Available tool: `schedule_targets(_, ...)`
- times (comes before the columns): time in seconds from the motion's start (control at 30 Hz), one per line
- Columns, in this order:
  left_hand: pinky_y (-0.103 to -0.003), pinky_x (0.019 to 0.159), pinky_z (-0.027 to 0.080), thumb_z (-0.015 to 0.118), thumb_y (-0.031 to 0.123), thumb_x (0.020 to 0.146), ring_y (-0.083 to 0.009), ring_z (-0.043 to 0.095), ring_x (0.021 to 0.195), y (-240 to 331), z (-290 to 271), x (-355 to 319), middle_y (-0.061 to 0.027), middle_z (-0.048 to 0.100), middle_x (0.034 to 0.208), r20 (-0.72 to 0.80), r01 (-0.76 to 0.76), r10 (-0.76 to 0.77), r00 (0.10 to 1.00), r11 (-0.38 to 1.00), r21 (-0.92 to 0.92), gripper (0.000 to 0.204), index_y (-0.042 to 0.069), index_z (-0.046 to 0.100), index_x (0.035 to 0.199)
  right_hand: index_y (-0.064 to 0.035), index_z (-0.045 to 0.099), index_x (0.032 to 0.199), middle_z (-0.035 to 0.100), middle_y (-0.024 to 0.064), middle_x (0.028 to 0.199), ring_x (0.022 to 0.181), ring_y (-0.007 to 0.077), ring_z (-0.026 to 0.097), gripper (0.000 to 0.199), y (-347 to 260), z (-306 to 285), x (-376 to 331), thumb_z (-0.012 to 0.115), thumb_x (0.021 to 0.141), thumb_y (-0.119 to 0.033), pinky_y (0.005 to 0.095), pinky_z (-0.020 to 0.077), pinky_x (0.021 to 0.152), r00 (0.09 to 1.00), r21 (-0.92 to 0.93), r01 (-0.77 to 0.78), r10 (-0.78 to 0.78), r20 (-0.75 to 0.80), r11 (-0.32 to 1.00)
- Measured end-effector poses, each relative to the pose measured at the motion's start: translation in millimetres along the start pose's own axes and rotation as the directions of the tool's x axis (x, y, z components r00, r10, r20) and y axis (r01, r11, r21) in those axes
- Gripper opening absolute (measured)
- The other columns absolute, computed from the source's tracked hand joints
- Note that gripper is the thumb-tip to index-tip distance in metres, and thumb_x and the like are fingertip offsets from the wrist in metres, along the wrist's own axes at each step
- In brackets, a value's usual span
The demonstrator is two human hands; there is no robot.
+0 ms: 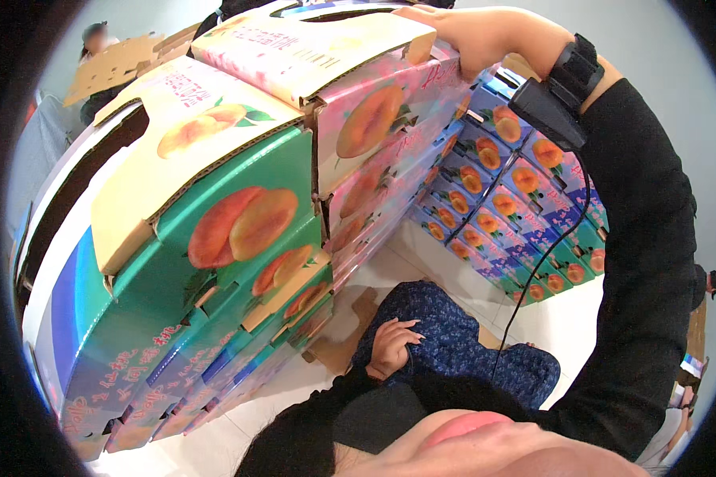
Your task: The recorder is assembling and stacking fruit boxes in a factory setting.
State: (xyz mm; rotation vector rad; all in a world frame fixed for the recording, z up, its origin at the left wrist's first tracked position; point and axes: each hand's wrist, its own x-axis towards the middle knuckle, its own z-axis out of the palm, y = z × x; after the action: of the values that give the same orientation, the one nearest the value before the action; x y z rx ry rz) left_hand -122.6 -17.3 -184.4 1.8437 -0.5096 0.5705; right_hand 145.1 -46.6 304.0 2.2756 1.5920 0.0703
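My right hand reaches over the top far corner of a pink cardboard carton printed with peaches. One finger stretches along its top edge and the others bend down against its side, so the hand is closed on the corner; some fingertips are hidden. The carton tops a stack, beside a green peach carton with a pale, folded cardboard top and a cut-out opening. Down by the dark blue patterned cloth over my lap, my left hand is open, its long-nailed fingers apart and holding nothing.
Another stack of blue and pink peach cartons stands beyond on the right. A black device hangs by my right wrist strap, its cable trailing down. Brown cardboard lies on the tiled floor. A person is near cardboard at far left.
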Motion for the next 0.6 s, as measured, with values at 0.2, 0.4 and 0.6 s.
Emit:
schedule_targets(0.2,-0.041,0.096,0.036,0.043,-0.005,0.071,-0.0217,0.059,0.105,5,-2,4,-0.003,0.067,0.088,0.034,-0.004,0.002,0.999,0.999,0.039,0.023,0.009,0.061,0.072,0.0007,0.014,0.14,0.035,0.0255,0.136,0.127,0.036,0.035,0.103,0,17,1,0.073,0.056,-0.006,0.0368,0.0311,0.104,0.994,-0.074,-0.079,0.074,-0.075,0.994)
schedule_targets(0.4,-0.043,0.098,0.035,0.044,-0.007,0.063,-0.023,0.058,0.106,1,1,-2,-0.0025,0.068,0.091,0.043,-0.015,0.013,0.999,0.999,0.045,0.027,0.01,0.061,0.074,-0.0059,0.023,0.141,0.035,0.0223,0.137,0.129,0.0344,0.033,0.086,-47,24,-38,0.064,0.066,-0.003,0.0415,0.0331,0.102,0.898,-0.28,-0.274,0.141,-0.416,0.92)
schedule_targets(0.6,-0.044,0.097,0.035,0.044,-0.008,0.06,-0.0242,0.058,0.105,12,5,-3,-0.0025,0.068,0.089,0.041,0.003,-0.007,0.999,0.996,0.091,0.03,0.01,0.063,0.073,-0.005,0.033,0.136,0.041,0.0212,0.131,0.124,0.0348,0.038,0.07,-55,62,-153,0.06,0.072,-0.009,0.0426,0.0364,0.097,0.712,-0.38,-0.423,0.043,-0.701,0.822)
